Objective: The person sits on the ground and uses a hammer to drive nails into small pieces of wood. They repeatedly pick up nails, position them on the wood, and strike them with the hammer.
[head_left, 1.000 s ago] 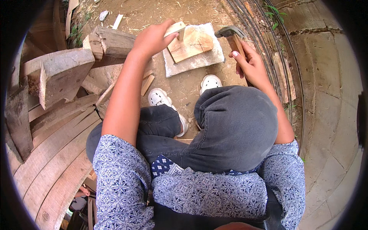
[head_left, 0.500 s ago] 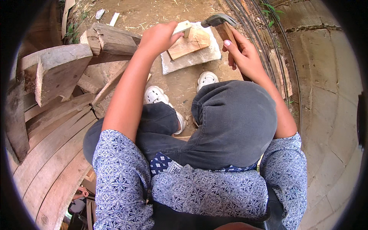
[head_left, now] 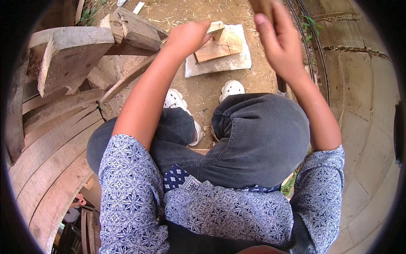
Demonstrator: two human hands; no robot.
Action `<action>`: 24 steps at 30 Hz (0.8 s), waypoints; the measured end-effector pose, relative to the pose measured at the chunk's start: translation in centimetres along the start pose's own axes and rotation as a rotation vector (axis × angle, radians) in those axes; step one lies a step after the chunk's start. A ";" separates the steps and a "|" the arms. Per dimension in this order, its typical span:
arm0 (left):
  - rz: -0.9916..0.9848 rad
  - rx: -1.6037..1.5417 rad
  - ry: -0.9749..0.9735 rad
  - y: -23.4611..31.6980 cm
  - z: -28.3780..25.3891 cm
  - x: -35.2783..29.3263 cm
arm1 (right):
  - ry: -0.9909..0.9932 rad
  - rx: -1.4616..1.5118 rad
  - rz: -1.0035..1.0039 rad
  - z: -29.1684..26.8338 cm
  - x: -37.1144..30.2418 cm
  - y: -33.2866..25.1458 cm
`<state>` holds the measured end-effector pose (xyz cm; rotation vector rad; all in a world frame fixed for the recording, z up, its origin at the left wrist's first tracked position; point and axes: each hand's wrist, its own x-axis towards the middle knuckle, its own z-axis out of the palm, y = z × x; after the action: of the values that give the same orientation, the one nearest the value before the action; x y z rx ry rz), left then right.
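My left hand is closed on a small pale wood strip. A short upright piece shows under the strip's end, above a flat wooden block. That block lies on a whitish stone slab on the ground. My right hand, slightly blurred and raised to the right of the slab, is wrapped round the wooden handle of a hammer. The hammer's head is cut off by the top edge of the picture.
Rough timber offcuts and curved planks are piled on the left. Dark rods run along the right, beside a pale wall. Between my white shoes is bare dirt. Another person's hand shows at lower left.
My right hand has lifted the hammer up and away from the block, so its head has left the picture. My left hand keeps its hold on the strip. The whole view has shifted slightly.
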<state>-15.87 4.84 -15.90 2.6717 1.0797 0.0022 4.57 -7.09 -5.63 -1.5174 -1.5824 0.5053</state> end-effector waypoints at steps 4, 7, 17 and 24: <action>0.021 0.000 -0.013 0.8 0.6 0.9 | -0.221 -0.196 0.118 0.7 -1.0 3.4; 0.015 0.015 -0.027 -0.1 0.5 0.3 | -0.130 -0.106 0.056 -0.3 0.5 0.9; 0.019 -0.009 -0.023 0.7 0.6 0.9 | -0.278 -0.217 0.078 -0.2 -0.5 1.2; 0.049 -0.005 -0.002 1.4 0.7 1.7 | -0.387 -0.379 0.203 1.0 -1.6 4.7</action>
<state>-13.62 4.84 -16.42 2.6922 1.0120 0.0114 6.37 -7.52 -10.32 -1.9692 -1.9093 0.6718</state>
